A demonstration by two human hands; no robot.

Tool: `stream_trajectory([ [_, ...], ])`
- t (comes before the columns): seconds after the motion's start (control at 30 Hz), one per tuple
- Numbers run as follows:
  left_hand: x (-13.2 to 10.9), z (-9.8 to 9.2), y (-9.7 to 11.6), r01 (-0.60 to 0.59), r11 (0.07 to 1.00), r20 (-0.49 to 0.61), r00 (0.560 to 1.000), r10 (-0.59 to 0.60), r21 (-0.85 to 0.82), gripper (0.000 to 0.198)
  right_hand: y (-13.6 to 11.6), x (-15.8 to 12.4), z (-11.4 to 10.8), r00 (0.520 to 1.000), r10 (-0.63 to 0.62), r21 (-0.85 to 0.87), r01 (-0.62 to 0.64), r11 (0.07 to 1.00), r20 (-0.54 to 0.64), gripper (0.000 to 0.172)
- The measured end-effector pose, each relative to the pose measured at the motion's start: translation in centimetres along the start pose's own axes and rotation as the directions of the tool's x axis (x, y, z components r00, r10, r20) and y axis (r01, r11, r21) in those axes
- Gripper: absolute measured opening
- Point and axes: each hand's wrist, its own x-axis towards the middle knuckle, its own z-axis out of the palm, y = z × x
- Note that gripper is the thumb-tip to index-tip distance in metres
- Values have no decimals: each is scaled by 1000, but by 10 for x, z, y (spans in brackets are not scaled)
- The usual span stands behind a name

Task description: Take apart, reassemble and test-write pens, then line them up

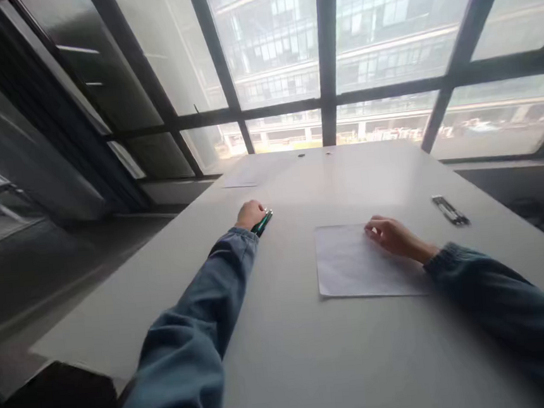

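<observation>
On the white table [273, 331] my left hand [251, 214] is curled shut around a slim dark object with a teal stripe [263, 222]. Its shiny tips point away from me, and its exact kind is too small to tell. A sheet of white paper [348, 264] lies flat to the right of the middle. My right hand [389, 235] rests over the upper right part of this sheet, fingers drawn together. Whatever might be between those fingertips is hidden. My right hand and sleeve cover the sheet's right side.
A narrow dark-and-silver object [450, 210] lies right of my right hand. Another pale sheet [241, 178] sits near the far left edge. Two small items, one a dark disc [301, 156], lie at the far edge, before a framed window wall [325, 53].
</observation>
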Motion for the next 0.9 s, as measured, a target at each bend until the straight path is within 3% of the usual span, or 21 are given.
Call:
stream_trajectory([
  [0.37, -4, -3, 3, 29, 1000, -47, 998, -30, -11, 19, -3, 0, 2, 1000, -14, -9, 14, 1000, 3, 22],
  [0.5, -5, -22, 8, 33, 997, -80, 996, -39, -68, 21, -5, 1, 2, 1000, -4, -15, 4, 1000, 7, 24],
  [0.67, -11, -56, 23, -82, 964, -301, 954, 2, -253, 39, -8, 1, 3, 1000, 8, -17, -8, 1000, -8, 22],
  [0.8, -30, -69, 54, -242, 800, -323, 944, 64, -549, 51, -12, 2, 2, 1000, 11, -14, -11, 1000, -9, 21],
  [0.9, -55, -68, 89, -233, 456, -177, 971, 161, -859, 50, -13, 3, 2, 1000, 24, -18, -25, 1000, -10, 20],
])
